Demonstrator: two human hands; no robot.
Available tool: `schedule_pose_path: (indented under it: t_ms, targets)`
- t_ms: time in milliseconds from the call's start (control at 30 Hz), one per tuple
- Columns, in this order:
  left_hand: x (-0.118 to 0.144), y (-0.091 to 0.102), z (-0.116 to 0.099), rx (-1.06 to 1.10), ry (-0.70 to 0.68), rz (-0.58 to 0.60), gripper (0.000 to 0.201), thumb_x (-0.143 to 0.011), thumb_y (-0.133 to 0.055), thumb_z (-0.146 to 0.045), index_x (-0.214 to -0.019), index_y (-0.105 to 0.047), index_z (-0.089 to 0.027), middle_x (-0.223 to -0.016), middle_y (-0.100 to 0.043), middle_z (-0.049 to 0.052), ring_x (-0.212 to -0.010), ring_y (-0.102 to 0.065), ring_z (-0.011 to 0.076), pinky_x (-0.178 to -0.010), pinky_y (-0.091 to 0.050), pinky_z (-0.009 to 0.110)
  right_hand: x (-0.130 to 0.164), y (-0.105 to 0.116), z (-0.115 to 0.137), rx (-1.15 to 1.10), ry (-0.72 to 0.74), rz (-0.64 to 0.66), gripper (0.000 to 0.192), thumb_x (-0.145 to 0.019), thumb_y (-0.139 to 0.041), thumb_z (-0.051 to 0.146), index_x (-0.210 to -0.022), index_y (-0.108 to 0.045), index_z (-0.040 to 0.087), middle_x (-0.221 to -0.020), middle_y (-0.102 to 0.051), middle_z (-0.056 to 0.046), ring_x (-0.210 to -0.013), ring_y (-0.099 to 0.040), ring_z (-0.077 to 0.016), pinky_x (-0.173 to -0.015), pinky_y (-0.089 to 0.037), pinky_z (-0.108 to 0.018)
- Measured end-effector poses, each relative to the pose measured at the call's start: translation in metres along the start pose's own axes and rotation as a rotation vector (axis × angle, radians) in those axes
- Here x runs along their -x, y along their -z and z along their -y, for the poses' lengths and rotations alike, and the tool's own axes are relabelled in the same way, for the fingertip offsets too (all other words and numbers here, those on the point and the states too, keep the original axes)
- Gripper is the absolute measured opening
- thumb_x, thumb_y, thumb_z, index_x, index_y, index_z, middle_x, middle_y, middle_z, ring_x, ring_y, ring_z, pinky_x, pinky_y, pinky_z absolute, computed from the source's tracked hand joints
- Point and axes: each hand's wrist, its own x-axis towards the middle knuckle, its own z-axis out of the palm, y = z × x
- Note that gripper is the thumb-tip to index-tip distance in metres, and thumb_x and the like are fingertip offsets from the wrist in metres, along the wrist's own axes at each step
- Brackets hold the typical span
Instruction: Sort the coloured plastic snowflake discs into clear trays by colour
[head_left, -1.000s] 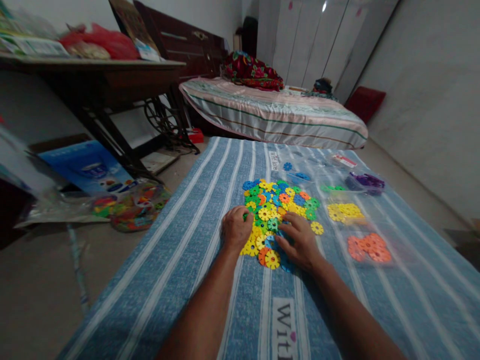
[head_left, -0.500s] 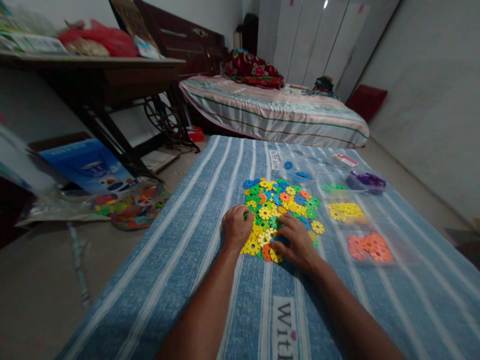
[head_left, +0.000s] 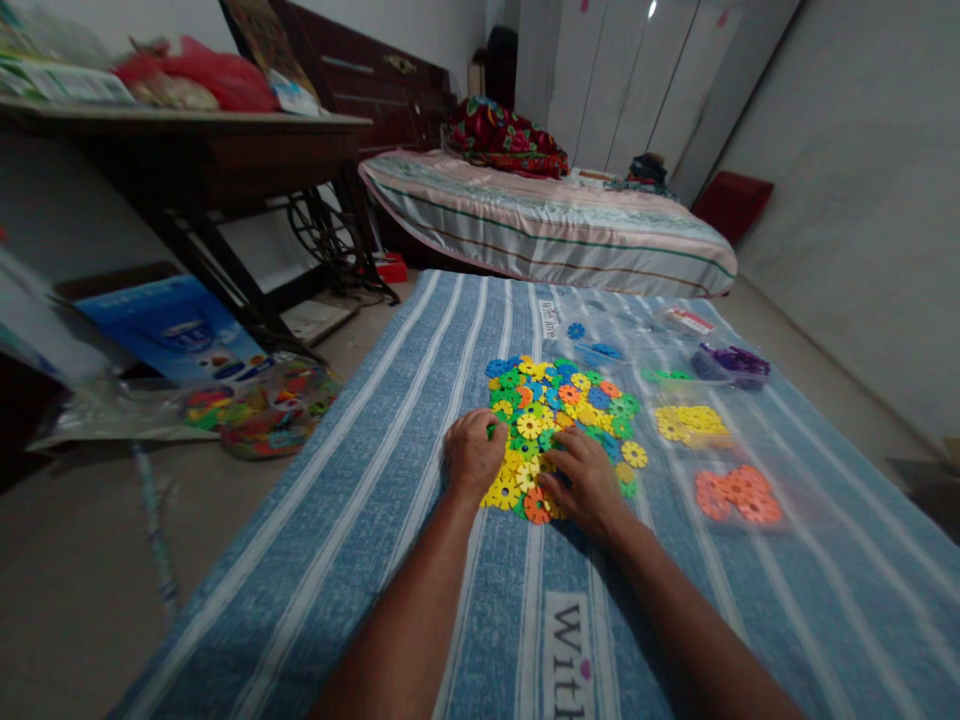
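Nearest, the left hand (head_left: 474,455) is curled at the near left edge of a mixed pile of snowflake discs (head_left: 559,405) on the striped mat (head_left: 390,480); whether its grip encloses a disc cannot be told. The right hand (head_left: 585,480) is laid flat, fingers spread over discs, grasping nothing, as if to sift them. Beyond, orange discs (head_left: 739,495) and yellow discs (head_left: 690,422) are kept apart by colour.
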Motion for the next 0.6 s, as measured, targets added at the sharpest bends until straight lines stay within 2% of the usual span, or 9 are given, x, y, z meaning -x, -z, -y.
schedule_pose_path:
  t_ms: [367, 600]
  targets:
    - [0.0018, 0.0005, -0.0023, -0.002, 0.0, 0.007, 0.011, -0.083, -0.055, -0.021, -0.076, -0.064, -0.022, -0.096, -0.073, 0.004, -0.097, -0.066, 0.0195, -0.096, -0.047, 0.033, 0.0004, -0.0021, 0.0003, 0.039, -0.051, 0.083, 0.027, -0.085, -0.065, 0.034, -0.106, -0.069, 0.018, -0.127, -0.06, -0.018, -0.123, -0.051, -0.0345, -0.101, -0.046, -0.054]
    - [0.0013, 0.0011, -0.0015, -0.001, 0.01, 0.019, 0.011, -0.083, -0.055, -0.02, -0.076, -0.064, -0.023, -0.096, -0.074, 0.003, -0.099, -0.066, 0.0192, -0.096, -0.048, 0.033, 0.0005, -0.002, -0.0017, -0.019, -0.062, 0.05, 0.023, -0.084, -0.065, 0.035, -0.101, -0.067, 0.019, -0.125, -0.061, -0.017, -0.118, -0.055, -0.0326, -0.098, -0.048, -0.051]
